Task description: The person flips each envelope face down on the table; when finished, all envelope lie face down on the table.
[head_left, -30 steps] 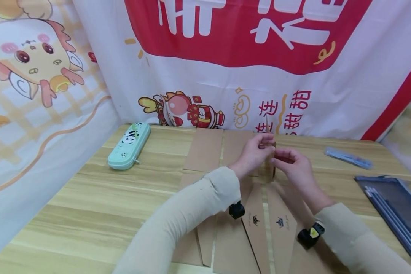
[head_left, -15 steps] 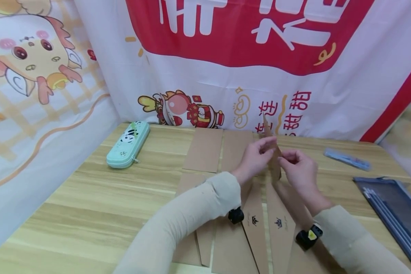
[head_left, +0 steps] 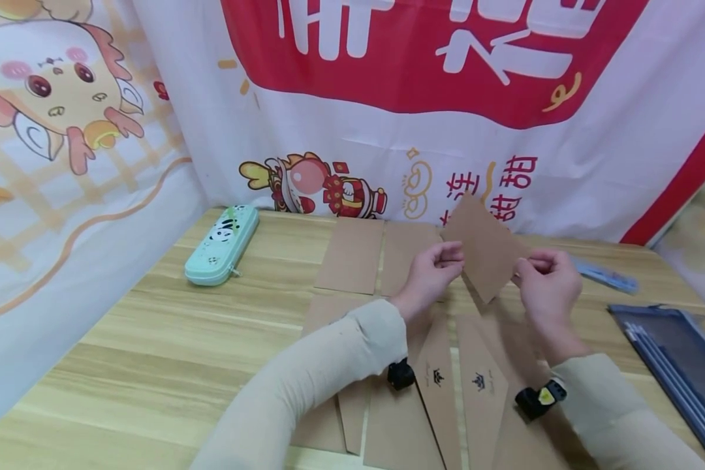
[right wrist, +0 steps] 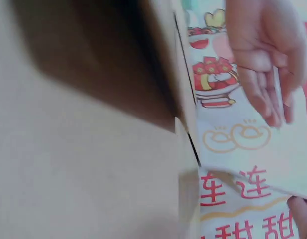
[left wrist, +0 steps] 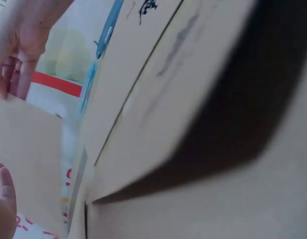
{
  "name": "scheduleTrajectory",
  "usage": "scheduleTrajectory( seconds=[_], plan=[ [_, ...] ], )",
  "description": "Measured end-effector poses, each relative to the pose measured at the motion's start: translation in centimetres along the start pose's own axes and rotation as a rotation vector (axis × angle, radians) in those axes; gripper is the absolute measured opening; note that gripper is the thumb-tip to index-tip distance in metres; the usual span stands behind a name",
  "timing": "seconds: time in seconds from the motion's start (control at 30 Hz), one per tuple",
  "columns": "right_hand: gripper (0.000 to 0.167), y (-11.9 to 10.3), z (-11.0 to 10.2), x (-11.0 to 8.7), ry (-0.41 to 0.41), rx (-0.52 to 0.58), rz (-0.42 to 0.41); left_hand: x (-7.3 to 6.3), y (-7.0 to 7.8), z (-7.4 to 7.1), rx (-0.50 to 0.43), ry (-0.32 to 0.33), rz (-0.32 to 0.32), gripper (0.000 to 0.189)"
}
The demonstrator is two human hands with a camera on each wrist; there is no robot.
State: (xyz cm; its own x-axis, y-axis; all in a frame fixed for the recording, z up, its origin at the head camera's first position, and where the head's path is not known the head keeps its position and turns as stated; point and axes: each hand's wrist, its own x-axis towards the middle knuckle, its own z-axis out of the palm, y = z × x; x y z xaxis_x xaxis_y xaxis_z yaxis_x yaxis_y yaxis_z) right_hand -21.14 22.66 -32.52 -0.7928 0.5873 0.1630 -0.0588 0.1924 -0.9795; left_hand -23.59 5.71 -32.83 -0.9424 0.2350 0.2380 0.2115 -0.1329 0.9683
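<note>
- Left arm: I see it reach diagonally forward and inward, elbow bent.
- Left hand: fingers loosely bent and pointing toward its partner, the thumb standing a little off from them.
- Right arm: to my view, slanted forward and inward from the lower right.
- Right hand: raised, thumb and forefinger pinched, remaining fingers curled; I find it apart from the left.

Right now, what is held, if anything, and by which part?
The right hand pinches a brown card near its right corner in the head view. Whether the left hand touches its left edge cannot be told.
</note>
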Motion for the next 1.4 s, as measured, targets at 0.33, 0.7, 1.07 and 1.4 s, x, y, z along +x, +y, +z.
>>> scheduleTrajectory(
  seconds=[0.33,0.7,1.07,1.4],
  plan=[
    [0.053,7.3,-1.0,5.5,-0.025,0.53,-0.012,-0.8,-0.5,0.3,0.038,0.089,-0.058,0.028],
    [0.028,-0.8,-0.6,-1.3,0.025,0.779,0.263,-1.2,-1.1,1.5,0.0,0.106,-0.164,0.04],
    [0.031,-1.5,-0.4,-2.3,-0.023,0.772,0.316,-1.2,-0.9,1.2,0.012,0.11,-0.165,0.049],
    [0.062,0.2,-3.7,0.3,-0.652,0.424,0.264,-0.3,-0.3,-0.2,0.108,0.058,-0.15,0.05]
  ],
)
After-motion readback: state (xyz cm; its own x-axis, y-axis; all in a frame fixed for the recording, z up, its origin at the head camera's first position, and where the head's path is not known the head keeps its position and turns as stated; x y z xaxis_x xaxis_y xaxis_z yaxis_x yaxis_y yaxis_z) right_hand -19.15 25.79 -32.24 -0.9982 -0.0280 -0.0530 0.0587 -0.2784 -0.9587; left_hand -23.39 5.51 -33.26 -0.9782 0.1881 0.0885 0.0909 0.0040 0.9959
